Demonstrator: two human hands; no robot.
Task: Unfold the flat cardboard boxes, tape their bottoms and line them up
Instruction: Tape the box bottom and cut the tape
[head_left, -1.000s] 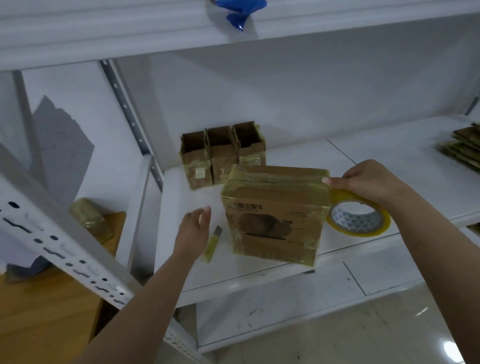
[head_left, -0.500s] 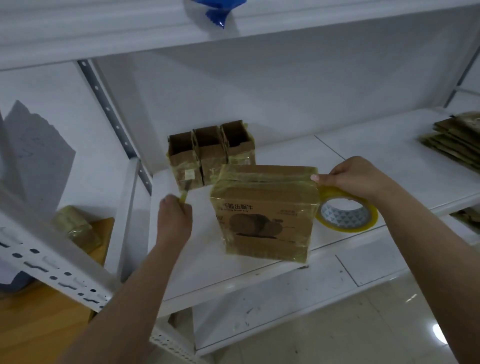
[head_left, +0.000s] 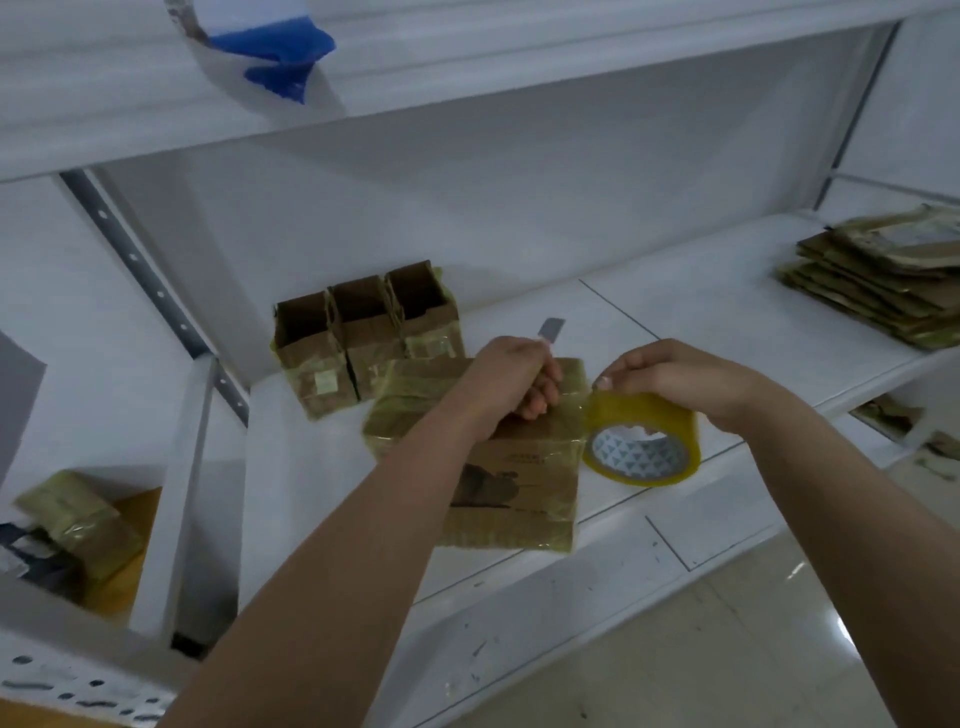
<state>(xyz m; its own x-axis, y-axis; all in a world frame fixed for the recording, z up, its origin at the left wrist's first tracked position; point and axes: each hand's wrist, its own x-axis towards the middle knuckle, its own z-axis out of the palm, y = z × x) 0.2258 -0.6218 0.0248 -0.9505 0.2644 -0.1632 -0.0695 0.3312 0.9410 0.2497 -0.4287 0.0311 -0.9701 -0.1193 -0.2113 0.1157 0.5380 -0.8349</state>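
Observation:
A brown cardboard box (head_left: 519, 483) wrapped in glossy tape stands near the front of the white shelf (head_left: 701, 312). My left hand (head_left: 511, 376) grips a small utility knife (head_left: 549, 330) over the box's top right edge, blade pointing up and away. My right hand (head_left: 675, 376) holds a yellow tape roll (head_left: 641, 441) just right of the box, with a strip of tape stretched from roll to box. Three open-topped boxes (head_left: 363, 338) stand in a row behind.
A stack of flat cardboard boxes (head_left: 883, 275) lies at the far right of the shelf. A metal upright (head_left: 156, 291) and a shelf rail stand at the left, with taped bundles (head_left: 78, 525) on a wooden surface below. Tiled floor shows at bottom right.
My left hand picked the knife up off the shelf at the left and carried it right, over the box top beside the tape. My right hand stayed on the roll.

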